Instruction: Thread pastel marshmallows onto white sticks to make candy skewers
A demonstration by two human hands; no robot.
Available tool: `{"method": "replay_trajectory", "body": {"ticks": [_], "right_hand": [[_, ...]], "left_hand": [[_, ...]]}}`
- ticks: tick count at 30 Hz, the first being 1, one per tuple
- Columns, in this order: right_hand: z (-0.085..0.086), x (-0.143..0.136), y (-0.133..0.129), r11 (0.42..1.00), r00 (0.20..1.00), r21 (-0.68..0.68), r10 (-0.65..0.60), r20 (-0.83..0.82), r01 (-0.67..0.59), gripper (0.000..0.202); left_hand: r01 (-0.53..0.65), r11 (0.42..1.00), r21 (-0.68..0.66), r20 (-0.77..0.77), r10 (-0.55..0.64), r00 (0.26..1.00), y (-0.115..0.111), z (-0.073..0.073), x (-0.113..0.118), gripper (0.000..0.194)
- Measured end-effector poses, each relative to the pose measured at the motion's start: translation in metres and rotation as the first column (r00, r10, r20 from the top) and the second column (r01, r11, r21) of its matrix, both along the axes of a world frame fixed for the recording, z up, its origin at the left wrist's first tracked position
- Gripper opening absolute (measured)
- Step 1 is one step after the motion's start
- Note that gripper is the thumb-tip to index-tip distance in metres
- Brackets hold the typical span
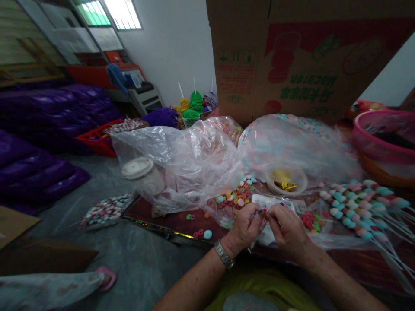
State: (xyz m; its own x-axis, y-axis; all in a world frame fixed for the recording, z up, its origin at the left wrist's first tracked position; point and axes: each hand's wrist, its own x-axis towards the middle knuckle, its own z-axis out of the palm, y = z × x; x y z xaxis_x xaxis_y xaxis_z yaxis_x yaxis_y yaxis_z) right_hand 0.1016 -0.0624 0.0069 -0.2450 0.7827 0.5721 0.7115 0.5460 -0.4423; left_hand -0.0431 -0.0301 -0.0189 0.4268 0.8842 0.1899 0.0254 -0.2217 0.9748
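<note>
Both hands meet at the near edge of the desk (155,218). Left hand (244,229) and right hand (287,229) each pinch an end of a thin stick (258,212) carrying small coloured beads; its details are too small to resolve. Loose ring candies (235,196) lie just beyond, partly under a clear plastic bag (181,160). Finished candy skewers (359,207) lie right, cut off by the frame edge.
</note>
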Motion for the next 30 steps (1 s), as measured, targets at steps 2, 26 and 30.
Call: {"method": "replay_trajectory", "body": {"ticks": [2, 26, 30], "right_hand": [[-0.006, -0.001, -0.001, 0.998, 1.000, 0.065, -0.011, -0.022, 0.013, 0.015], [-0.007, 0.054, -0.012, 0.951, 0.755, -0.206, 0.309, 0.578, -0.232, 0.017], [-0.017, 0.052, -0.029, 0.695, 0.971, -0.702, 0.237, 0.021, -0.154, 0.017]], "left_hand": [[0.128, 0.964, -0.232, 0.084, -0.111, 0.990, -0.001, -0.001, 0.002, 0.038], [0.511, 0.842, -0.174, -0.506, -0.521, 0.687, 0.003, 0.034, 0.011, 0.021], [0.675, 0.684, 0.277, -0.862, -0.133, 0.489, -0.001, 0.041, 0.013, 0.011]]}}
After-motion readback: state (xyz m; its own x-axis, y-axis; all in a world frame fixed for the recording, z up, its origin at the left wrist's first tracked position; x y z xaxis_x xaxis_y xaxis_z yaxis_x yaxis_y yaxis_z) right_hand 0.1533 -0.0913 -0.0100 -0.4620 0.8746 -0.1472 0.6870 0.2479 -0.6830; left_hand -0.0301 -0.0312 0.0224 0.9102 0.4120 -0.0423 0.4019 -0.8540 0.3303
